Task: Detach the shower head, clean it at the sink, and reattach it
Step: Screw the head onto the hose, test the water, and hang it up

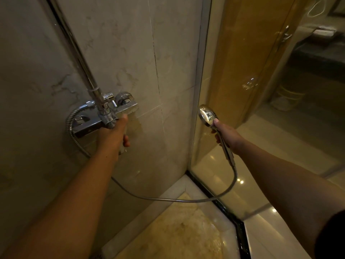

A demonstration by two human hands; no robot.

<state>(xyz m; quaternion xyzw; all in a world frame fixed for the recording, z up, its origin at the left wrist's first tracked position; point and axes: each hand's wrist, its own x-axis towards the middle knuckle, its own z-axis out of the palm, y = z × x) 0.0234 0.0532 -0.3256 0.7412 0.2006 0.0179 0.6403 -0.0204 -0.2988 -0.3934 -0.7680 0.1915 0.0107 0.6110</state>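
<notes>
Shower head (207, 114), handle clamped in the grip of the right hand (226, 136); left hand (112, 136) clamped on the tap (87, 125); hose (168, 199) slack.

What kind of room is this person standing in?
A bathroom's shower stall, most likely: a chrome mixer tap on the marble wall, a shower head on a metal hose, and a glass screen.
</notes>
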